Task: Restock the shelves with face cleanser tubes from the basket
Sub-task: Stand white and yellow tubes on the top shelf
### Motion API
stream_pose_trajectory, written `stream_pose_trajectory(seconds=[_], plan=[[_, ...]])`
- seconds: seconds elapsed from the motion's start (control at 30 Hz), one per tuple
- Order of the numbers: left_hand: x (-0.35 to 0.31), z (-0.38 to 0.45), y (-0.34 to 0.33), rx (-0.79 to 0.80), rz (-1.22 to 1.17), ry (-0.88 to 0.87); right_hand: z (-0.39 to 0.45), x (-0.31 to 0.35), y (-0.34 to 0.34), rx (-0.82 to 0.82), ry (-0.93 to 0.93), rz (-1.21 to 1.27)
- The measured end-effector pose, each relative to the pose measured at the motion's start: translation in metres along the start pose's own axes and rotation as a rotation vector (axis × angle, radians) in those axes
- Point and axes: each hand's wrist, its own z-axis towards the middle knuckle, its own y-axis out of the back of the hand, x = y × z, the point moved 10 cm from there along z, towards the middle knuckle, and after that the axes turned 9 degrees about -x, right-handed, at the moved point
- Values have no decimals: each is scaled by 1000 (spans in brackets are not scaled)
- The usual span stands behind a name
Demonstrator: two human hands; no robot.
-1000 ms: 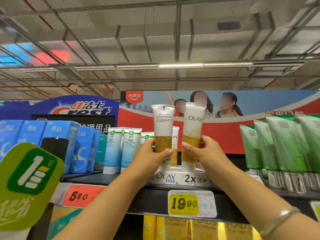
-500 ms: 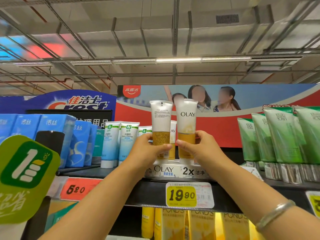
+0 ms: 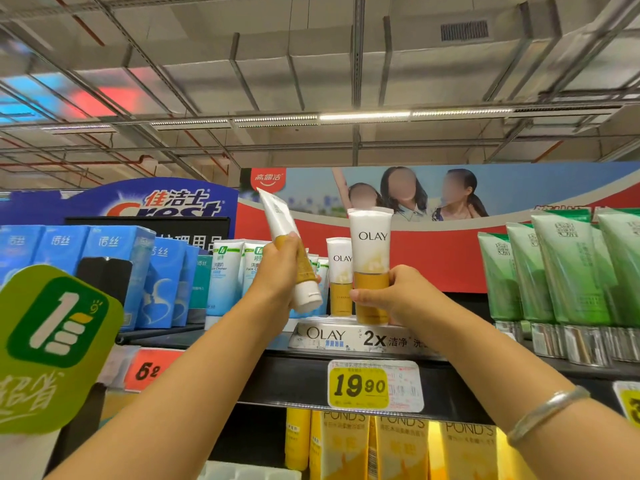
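The left hand (image 3: pixel 277 271) grips a white-and-gold cleanser tube (image 3: pixel 289 244) tilted, cap down, lifted off the display tray (image 3: pixel 332 336). The right hand (image 3: pixel 398 296) holds a second Olay tube (image 3: pixel 370 244) upright, cap down, on that tray on the shelf (image 3: pixel 294 379). A third Olay tube (image 3: pixel 341 268) stands behind, between them. Green tubes (image 3: pixel 561 268) stand to the right; a yellow price tag (image 3: pixel 360 384) hangs on the shelf edge.

White-and-gold tubes (image 3: pixel 371 265), green tubes (image 3: pixel 568 268), blue boxes (image 3: pixel 114 268).
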Motion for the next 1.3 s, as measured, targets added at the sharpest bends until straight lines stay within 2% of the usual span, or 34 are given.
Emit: stream_pose_trajectory(seconds=[0.13,0.27,0.43,0.57,0.77,1.0,1.3], plan=[[2,0,-11,88,-5,0,-1,-1,0,-9,8,13],[7,-5,-21,219,202,-81,-1,-2,-1,-19,29,37],[8,-15,-29,307,328,-144,-1,0,-1,-19,54,43],[2,-14,-22,226,397,-207,0,0,0,-18,60,39],[10,-10,-13,114,426,-151,-2,2,-1,-20,66,55],[28,-20,-20,286,588,-71,-2,3,0,-26,68,56],[16,-18,-11,208,569,-150,-2,2,2,-44,58,-10]])
